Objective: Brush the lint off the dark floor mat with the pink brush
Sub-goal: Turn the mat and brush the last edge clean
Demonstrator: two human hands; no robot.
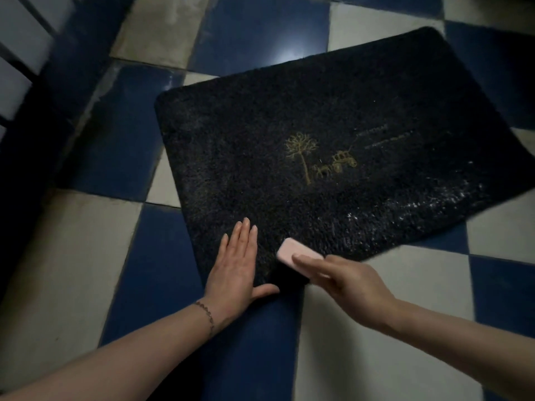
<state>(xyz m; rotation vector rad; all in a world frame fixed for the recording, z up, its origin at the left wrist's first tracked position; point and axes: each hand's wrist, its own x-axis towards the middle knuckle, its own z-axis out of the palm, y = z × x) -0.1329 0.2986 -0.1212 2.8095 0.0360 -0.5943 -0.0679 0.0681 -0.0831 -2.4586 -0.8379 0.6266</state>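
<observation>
A dark shaggy floor mat (333, 125) with a gold tree and carriage design lies at an angle on the tiled floor. White lint (434, 204) speckles its near right edge. My left hand (236, 267) lies flat with straight fingers on the mat's near corner, thumb spread along the edge. My right hand (347, 280) grips the pink brush (292, 251) from above, and the brush sits on the mat's near edge just right of my left hand. Its dark bristles blend into the mat.
The floor (95, 256) is a checkerboard of blue and cream tiles all around the mat. A dark railing or frame (26, 91) runs along the far left. The light is dim.
</observation>
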